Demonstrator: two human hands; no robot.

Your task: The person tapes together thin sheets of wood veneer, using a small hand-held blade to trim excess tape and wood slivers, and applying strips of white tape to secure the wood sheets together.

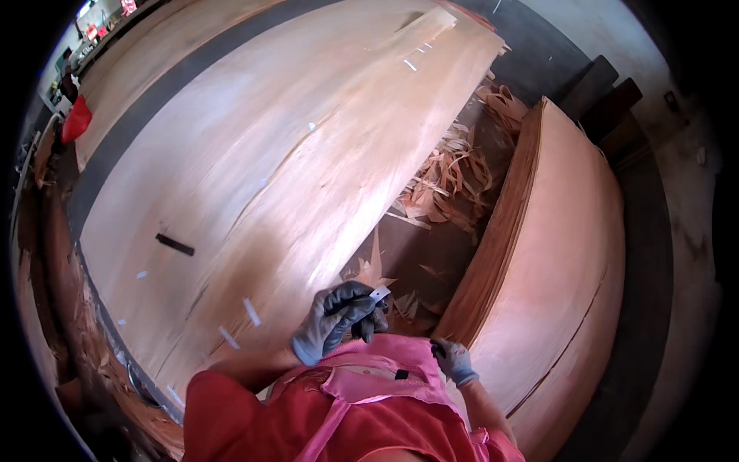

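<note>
Gloves (311,344) of grey cloth with a dark coating cover the left hand (339,317) and the right hand (454,360) in the head view. The left one is curled up and pinches a small, flat, whitish piece (380,293) in front of the body. The right one is partly bent, just beside the corner of a stack of thin, pinkish-tan wood sheets (554,254); I cannot tell if it holds anything. To the left lies a big, flat, pale wood sheet (308,192), with a short black bar (175,244) and little white strips (252,312) on it. Curly tan wood scraps (454,177) lie between sheet and stack.
</note>
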